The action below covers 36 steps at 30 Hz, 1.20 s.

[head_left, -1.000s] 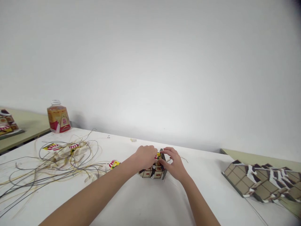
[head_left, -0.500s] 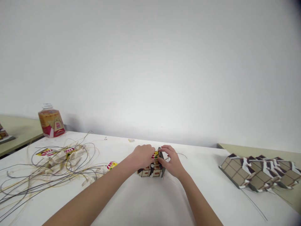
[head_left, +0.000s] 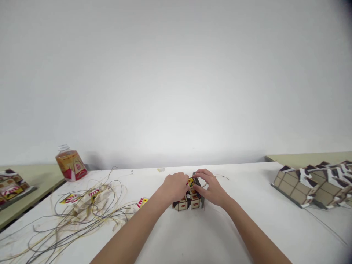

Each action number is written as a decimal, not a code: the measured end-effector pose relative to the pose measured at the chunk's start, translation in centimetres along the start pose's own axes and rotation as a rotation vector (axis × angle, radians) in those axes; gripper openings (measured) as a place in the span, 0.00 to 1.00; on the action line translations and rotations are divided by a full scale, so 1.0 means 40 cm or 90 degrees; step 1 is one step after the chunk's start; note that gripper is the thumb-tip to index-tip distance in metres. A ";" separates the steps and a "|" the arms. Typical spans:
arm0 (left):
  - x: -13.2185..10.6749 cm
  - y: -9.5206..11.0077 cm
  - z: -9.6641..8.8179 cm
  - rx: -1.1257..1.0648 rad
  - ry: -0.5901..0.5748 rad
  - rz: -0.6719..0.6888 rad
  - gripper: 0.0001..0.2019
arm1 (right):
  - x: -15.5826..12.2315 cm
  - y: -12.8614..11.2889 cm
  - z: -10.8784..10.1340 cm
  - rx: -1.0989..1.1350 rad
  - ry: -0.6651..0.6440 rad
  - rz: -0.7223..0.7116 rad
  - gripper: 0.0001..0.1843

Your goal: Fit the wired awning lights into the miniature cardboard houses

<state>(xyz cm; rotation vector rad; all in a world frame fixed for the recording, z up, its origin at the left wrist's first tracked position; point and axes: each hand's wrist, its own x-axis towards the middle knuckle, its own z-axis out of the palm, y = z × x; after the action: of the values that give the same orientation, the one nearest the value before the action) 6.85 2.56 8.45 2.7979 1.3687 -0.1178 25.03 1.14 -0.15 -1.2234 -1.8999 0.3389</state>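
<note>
In the middle of the white table, a small model house [head_left: 194, 203] lies on its side, its dark grey base [head_left: 202, 201] facing right. Cream walls with dark-red windows show at the front, and a patch of yellow shows between my hands. My left hand [head_left: 176, 186] is curled over the house from the left, its fingertips hidden behind the knuckles. At the right, my right hand [head_left: 211, 189] holds the base side between a bent thumb and fingers. A thin wire [head_left: 222, 176] comes out behind the right hand.
Tangled wires [head_left: 90, 216] with crumpled tape and yellow-and-red printed pieces [head_left: 70, 199] spread over the table's left. A juice bottle [head_left: 70, 165] stands at the back left corner. Several model houses [head_left: 297, 183] lie in a row at right; another house [head_left: 12, 187] sits far left.
The camera view has turned left and tilted, so the scene sits further right and more of the far-left house shows. Both hands stay on the house with little change in grip.
</note>
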 end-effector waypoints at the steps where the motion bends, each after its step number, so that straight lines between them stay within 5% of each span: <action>1: 0.000 0.001 -0.001 0.002 -0.002 -0.001 0.11 | 0.000 -0.001 -0.001 -0.003 -0.001 -0.005 0.14; 8: 0.008 -0.011 0.015 -0.003 0.018 0.004 0.12 | -0.001 -0.015 -0.011 -0.025 0.033 -0.063 0.16; 16: 0.018 -0.013 0.025 -0.026 0.024 -0.002 0.11 | 0.005 -0.043 -0.025 -0.036 0.005 -0.153 0.05; 36: 0.021 -0.009 0.022 -0.041 0.021 -0.006 0.12 | 0.004 -0.039 -0.024 -0.107 -0.038 -0.175 0.07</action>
<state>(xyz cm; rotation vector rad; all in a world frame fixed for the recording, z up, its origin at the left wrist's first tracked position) 7.04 3.39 7.49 2.7530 1.3659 -0.0280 24.75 0.35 1.46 -1.0493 -2.1507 0.0702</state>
